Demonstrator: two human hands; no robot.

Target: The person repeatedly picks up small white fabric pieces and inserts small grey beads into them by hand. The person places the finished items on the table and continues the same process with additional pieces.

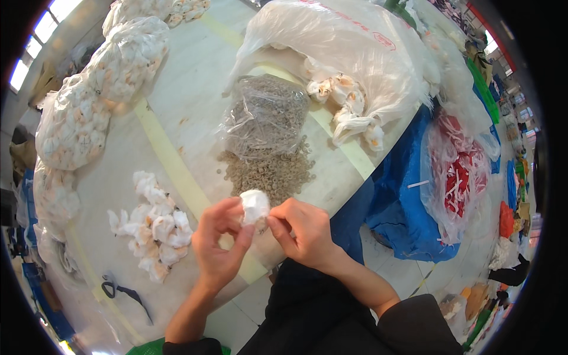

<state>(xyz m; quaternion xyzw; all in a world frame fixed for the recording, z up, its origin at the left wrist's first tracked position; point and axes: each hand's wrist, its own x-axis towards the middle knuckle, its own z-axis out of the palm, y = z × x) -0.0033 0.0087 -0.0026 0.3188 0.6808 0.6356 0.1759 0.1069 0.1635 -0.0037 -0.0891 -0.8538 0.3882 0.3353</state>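
Note:
Between the thumb and fingers of my left hand (218, 245) is a small white soft piece (255, 204), held up over the table's near edge. My right hand (303, 232) is closed in a pinch right beside that piece; what sits between its fingertips is too small to make out. Just beyond my hands lies a heap of small grey-brown ring-like pieces (269, 171), spilling from a clear plastic bag (266, 112). Left of my left hand rests a loose pile of similar white pieces with orange-brown spots (160, 231).
Filled clear bags of white pieces (74, 133) line the table's left side. A large translucent bag (349, 53) spills white pieces at the far right. Black-handled scissors or a similar tool (127, 293) lie near left. Beside the table stands a blue sack (402, 219) with red-and-white scraps (458, 171).

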